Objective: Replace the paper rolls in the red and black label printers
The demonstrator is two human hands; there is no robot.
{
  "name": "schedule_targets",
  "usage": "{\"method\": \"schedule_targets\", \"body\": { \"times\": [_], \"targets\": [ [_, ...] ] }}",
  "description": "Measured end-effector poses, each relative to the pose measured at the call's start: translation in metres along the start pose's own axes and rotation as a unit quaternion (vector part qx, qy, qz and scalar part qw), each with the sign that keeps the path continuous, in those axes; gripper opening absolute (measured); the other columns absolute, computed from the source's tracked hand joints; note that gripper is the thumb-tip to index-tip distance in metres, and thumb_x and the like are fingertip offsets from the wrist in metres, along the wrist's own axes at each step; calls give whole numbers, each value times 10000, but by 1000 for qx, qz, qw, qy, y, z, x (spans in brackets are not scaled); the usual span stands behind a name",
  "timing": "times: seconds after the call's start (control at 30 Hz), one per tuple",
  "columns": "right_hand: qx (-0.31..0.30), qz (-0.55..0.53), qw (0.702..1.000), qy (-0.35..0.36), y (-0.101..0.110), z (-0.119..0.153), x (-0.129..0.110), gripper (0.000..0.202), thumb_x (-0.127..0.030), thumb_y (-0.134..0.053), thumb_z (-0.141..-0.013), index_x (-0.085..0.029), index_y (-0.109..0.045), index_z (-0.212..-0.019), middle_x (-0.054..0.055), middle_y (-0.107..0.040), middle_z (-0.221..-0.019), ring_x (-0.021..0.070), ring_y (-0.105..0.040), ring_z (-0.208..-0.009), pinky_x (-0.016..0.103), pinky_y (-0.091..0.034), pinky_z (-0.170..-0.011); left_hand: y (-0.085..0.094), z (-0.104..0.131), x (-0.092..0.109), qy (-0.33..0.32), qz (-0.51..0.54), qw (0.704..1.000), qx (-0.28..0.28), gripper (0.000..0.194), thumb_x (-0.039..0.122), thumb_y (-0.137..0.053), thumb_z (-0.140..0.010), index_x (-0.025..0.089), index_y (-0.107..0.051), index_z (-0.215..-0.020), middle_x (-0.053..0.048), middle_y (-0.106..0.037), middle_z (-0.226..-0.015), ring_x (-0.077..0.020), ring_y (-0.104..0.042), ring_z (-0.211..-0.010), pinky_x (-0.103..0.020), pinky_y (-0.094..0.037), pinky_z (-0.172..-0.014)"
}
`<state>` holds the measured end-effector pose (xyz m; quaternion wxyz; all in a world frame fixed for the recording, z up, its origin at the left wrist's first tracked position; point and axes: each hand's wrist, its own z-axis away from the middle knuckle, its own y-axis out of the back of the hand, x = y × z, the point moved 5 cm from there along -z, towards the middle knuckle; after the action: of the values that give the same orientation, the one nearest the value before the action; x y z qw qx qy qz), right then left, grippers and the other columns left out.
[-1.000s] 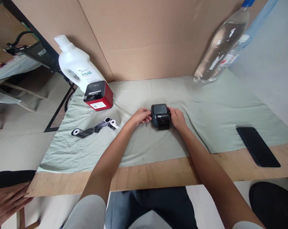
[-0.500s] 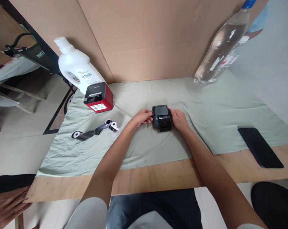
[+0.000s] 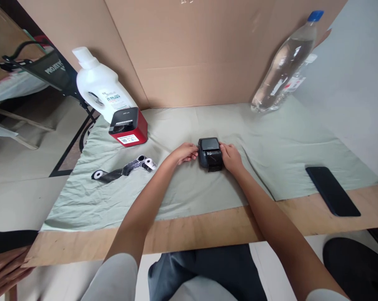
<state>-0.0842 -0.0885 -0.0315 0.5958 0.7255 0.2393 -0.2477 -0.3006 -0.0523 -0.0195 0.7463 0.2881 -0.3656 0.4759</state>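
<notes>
A small black portable printer [image 3: 210, 144] lies on the green cloth in front of me, with a dark glossy strip over its front. My left hand [image 3: 186, 153] has its fingers curled together, their tips against the printer's left side. Along the right side, my right hand [image 3: 231, 157] grips the printer with thumb and fingers, partly hidden by the palm. To the left lie ribbon rolls [image 3: 123, 170], black film linking them, with a white core visible at each end. Behind them stands a red and black box-shaped printer [image 3: 140, 130] with a white label.
A white detergent bottle [image 3: 103, 90] stands behind the red printer. At the back right, a large clear bottle [image 3: 284, 62] leans against the cardboard [image 3: 192, 42]. A black phone [image 3: 333, 191] lies at the right front edge. Another person's hand [image 3: 8, 269] is at the lower left.
The view has shifted slightly, so most things sit a little further left. Both hands keep their places at the portable printer, which has not visibly moved on the cloth.
</notes>
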Motion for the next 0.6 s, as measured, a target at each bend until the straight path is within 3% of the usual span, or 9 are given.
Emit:
{"method": "schedule_targets", "body": {
  "times": [0.1,0.2,0.37,0.47,0.6],
  "targets": [
    [2,8,1000,5,0,2,-3,708,-556,-219,-1079,-177,-691,-1446,162,-741,-1049,314,-644,-1109,433,-508,-956,5,1,2,-13,12,1000,-14,208,89,-640,-912,163,-550,-739,20,-625,-667,-29,-536,-484,-152,-334,-437],
    [0,10,1000,13,0,2,-3,710,-564,-215,-1081,-183,-688,-1449,159,-745,-1048,319,-638,-1115,437,-511,-962,11,7,7,-30,5,1000,-6,73,89,-676,-863,149,-667,-904,-19,-709,-737,-70,-620,-554,-168,-379,-462],
    [-9,7,1000,11,-1,1,-2,714,-566,-204,-1081,-190,-676,-1461,156,-741,-1078,318,-634,-1152,433,-504,-981,13,26,17,-33,-39,999,-15,547,85,-643,-828,127,-673,-1372,-19,-725,-694,-108,-640,-588,-180,-393,-487],
    [-20,10,1000,8,-3,1,-2,710,-544,-194,-1080,-188,-660,-1481,163,-724,-1079,324,-633,-1173,438,-506,-970,10,32,18,-25,-31,999,-19,621,91,-621,-839,108,-625,-1460,1,-682,-638,-96,-584,-538,-177,-381,-483],
    [-22,23,999,23,-5,0,-2,690,-508,-200,-1082,-181,-653,-1486,160,-713,-1032,330,-622,-1179,440,-511,-952,9,32,14,-16,0,1000,-23,591,141,-660,-837,164,-664,-1427,14,-664,-642,-88,-565,-526,-169,-386,-496]
  ]
}}
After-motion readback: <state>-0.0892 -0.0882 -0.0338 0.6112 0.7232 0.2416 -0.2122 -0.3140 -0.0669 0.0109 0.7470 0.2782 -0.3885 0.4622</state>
